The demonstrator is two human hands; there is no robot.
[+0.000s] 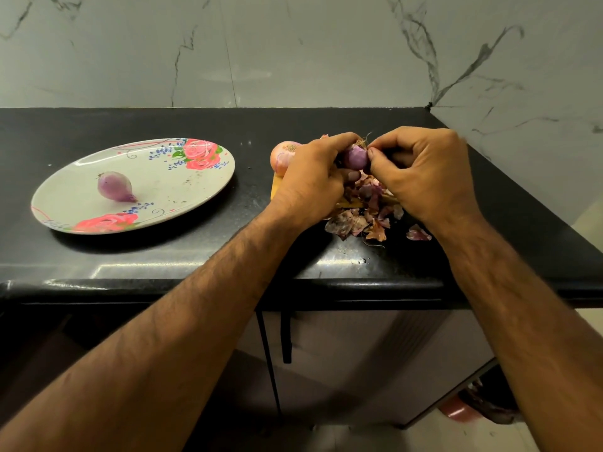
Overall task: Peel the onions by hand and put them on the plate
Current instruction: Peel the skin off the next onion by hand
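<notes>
Lowest in the frame, two bare forearms reaching up and inward from the bottom corners, over dark cabinet doors (342, 353) below the worktop. Above them, the glossy front edge of a black stone counter (228, 252) running across the whole width. Just right of centre, on the counter, a loose heap of papery onion peels (362, 220), purple and tan, with one stray peel (418, 233) lying apart at its right. Directly over the heap, raised off the counter, the held onion (356, 157): purple, glossy, mostly bare, root tuft upward. Gripped from the left by the left hand (313, 184), fingers curled round its side and underside. Pinched at the root end by the right hand (424, 177), thumb and forefinger tips together on the tuft, remaining fingers folded into the palm. Under the left hand, a sliver of a yellow board (276, 187), mostly hidden. Just beyond the left knuckles, an unpeeled onion (282, 156), pale pink and dry-skinned. Well apart at centre left, a white oval plate (163, 187) printed with pink roses, carrying one peeled onion (115, 187) on its side, tip toward the lower right. Across the top of the frame, a grey-veined marble wall (293, 50).
</notes>
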